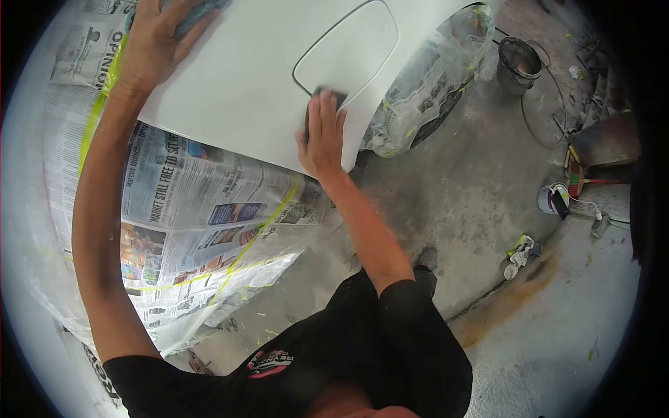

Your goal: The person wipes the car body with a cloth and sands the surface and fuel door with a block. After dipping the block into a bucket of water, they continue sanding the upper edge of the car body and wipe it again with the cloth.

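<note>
Under my right hand is a dark sanding pad, pressed flat on a white car body panel. The pad lies at the lower left corner of the fuel-flap outline, and its edges are slightly blurred. My left hand holds a blue-green cloth against the panel's upper left edge; part of the cloth is hidden beneath the fingers.
Newspaper with yellow tape covers the car beside the panel. A plastic-wrapped wheel is at the right. On the concrete floor stand a black bucket, a white tub, a brush and a hose.
</note>
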`<state>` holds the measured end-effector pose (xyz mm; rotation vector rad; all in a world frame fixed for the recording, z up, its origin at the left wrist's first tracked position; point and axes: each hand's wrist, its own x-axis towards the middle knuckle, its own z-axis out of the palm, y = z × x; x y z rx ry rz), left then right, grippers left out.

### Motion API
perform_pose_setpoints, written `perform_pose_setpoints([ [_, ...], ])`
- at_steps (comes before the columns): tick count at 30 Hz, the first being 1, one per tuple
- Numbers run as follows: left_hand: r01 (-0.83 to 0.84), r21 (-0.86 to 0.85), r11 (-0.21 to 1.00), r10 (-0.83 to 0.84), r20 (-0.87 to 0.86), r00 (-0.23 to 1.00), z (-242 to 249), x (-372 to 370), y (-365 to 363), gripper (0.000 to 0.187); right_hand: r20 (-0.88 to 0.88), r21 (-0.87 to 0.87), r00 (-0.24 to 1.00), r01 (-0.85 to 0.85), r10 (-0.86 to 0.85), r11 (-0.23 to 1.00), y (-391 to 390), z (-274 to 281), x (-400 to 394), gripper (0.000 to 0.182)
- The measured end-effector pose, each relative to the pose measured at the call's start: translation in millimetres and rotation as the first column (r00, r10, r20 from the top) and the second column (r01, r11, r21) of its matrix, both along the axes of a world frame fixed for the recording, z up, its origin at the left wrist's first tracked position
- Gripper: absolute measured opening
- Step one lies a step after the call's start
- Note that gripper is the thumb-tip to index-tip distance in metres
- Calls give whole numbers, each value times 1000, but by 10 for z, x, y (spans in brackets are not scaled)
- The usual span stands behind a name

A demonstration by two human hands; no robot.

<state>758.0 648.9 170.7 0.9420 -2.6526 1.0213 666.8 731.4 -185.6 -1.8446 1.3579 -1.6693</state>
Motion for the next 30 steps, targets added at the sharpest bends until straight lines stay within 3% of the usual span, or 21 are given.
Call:
perform_pose_setpoints([
  [3,96,-70,993,-94,33,995,-15,11,-34,30,-23,-69,993,118,-120,991,-257,-153,-112,82],
  [7,112,-12,994,-111,38,993,-39,62,-59,26,232,-14,931,293,-282,956,-786,491,-363,80],
  [11,95,-20,995,-94,75,993,-4,34,-57,25,168,234,974,113,-154,966,146,26,272,75],
  [14,103,-7,995,-102,67,993,-19,-31,-18,24,189,216,953,194,-236,957,-115,109,23,74],
  [18,64,-34,997,-63,39,997,-52,37,-40,22,434,286,846,197,-311,938,-578,406,-287,69],
  [21,77,-63,995,-76,27,997,-45,14,-57,22,306,334,920,137,-245,933,-31,130,78,67],
  [22,63,-65,996,-62,30,998,-39,28,-54,22,277,323,940,106,-201,940,64,102,80,67],
  [26,73,-77,994,-72,22,997,-56,23,-61,22,431,225,858,196,-278,954,-645,258,-434,67],
  [30,73,-107,992,-73,7,997,-50,-54,-51,23,332,217,913,171,-238,961,-474,143,-385,67],
])
